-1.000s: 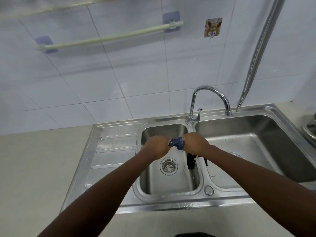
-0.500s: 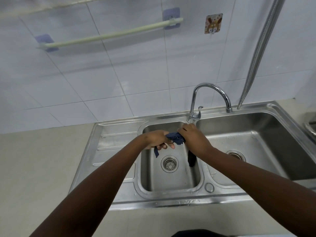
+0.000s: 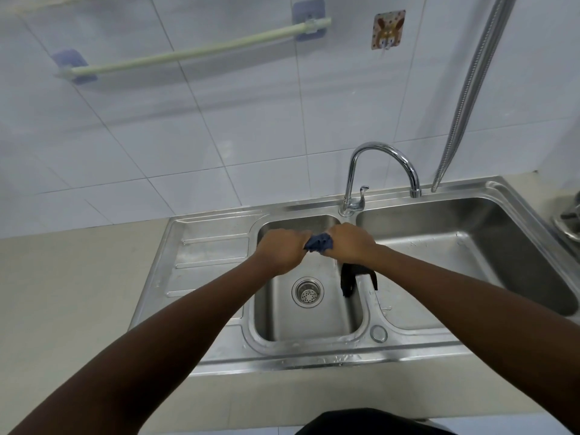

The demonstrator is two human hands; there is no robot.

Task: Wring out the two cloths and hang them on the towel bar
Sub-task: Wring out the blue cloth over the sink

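Both hands grip a twisted blue cloth (image 3: pixel 319 242) over the small left sink basin (image 3: pixel 314 321). My left hand (image 3: pixel 282 249) is closed on its left end and my right hand (image 3: pixel 351 244) on its right end; only a short bunch of fabric shows between the fists. A second, black cloth (image 3: pixel 350 279) lies draped over the divider between the two basins, just below my right wrist. The pale green towel bar (image 3: pixel 194 53) is mounted on the tiled wall at upper left, with nothing hanging on it.
A chrome gooseneck faucet (image 3: pixel 381 152) stands behind the basins, its spout over the large right basin (image 3: pixel 470 246). A metal hose (image 3: pixel 464 98) hangs down the wall at right. A drain strainer (image 3: pixel 307 291) sits in the small basin. Beige counter (image 3: pixel 72 293) lies left.
Half a second ago my left hand had loosened with a cloth end hanging down; now both fists are closed tight on the blue cloth again, closer together.
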